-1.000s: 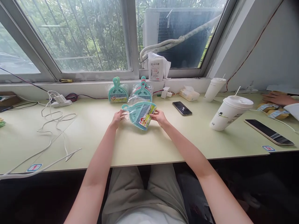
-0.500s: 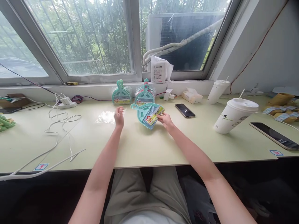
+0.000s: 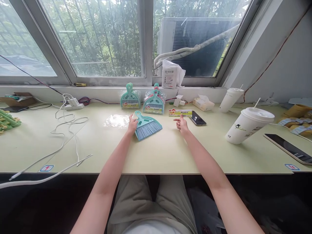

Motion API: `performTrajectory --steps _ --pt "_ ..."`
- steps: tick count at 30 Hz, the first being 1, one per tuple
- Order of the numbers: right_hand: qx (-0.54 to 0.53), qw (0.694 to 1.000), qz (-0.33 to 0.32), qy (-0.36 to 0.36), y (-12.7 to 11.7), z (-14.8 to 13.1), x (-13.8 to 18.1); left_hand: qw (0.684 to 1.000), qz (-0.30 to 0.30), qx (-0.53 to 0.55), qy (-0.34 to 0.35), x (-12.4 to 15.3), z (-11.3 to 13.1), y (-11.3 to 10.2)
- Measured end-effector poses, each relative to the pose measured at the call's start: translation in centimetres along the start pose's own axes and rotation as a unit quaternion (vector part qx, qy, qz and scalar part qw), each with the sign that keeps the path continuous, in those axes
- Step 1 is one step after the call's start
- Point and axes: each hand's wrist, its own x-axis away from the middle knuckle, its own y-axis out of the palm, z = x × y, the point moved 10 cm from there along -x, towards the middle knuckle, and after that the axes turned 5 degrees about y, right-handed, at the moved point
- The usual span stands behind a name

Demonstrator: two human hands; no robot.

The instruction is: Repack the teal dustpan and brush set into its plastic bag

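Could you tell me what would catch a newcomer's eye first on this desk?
Probably the teal mini broom lying mid-desk, with the left hand on its handle and the right hand open beside it. Behind stand two wrapped packs of dustpan sets, and a tall white cup sits to the right.

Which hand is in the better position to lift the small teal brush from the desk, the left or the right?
Probably the left. The left hand already rests on the handle of the teal brush, while the right hand lies apart, near the paper label and phone.
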Motion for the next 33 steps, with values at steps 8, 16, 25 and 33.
performTrajectory --steps 8,16,25,33 --pt "-0.016 0.996 -0.077 0.034 1.0 0.6 0.1 0.99 -0.13 -0.03 0.038 1.7 1.5 2.9" --pt "0.457 0.836 0.014 -0.303 9.2 -3.8 1.7 0.999 -0.031 0.02 0.013 1.0 1.4 0.3" --pt "0.753 0.601 -0.045 -0.264 18.9 -2.8 -6.9 0.999 -0.015 0.051 -0.009 0.7 0.4 -0.2" --pt "0.768 0.604 -0.008 -0.21 18.1 -2.8 -11.1 0.997 -0.027 0.069 -0.026 0.8 -0.1 0.7"
